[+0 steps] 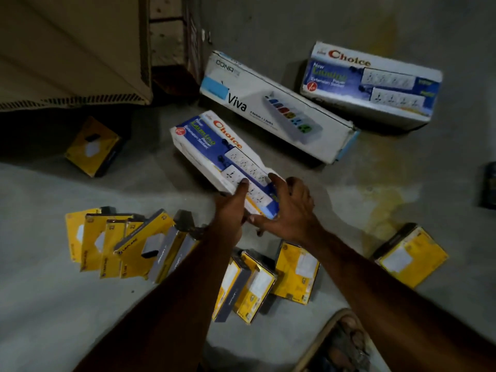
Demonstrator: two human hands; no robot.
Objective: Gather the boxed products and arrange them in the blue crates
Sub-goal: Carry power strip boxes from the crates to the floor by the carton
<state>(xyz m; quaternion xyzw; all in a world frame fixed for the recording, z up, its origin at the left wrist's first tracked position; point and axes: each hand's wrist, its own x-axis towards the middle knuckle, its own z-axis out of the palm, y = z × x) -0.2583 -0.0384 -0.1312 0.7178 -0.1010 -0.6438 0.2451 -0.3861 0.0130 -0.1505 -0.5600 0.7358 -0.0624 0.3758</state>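
Note:
A white and blue Choice extension-socket box (212, 149) is held above the grey floor at the middle of the view. My left hand (230, 208) grips its near end from the left, thumb on the top face. My right hand (288, 210) holds the same end from the right, fingers spread over its corner. A long white Viva box (276, 108) lies on the floor behind it. A second Choice box (375, 84) lies at the back right. Several small yellow boxes (118, 242) lean in a row at the left, with more (268, 277) under my arms. No blue crate shows.
A large cardboard carton (72, 49) stands at the back left, with one yellow box (92, 146) in front of it. Another yellow box (410, 255) lies at the right. A dark object (489, 185) sits at the right edge. A sandalled foot (346, 342) shows at the bottom.

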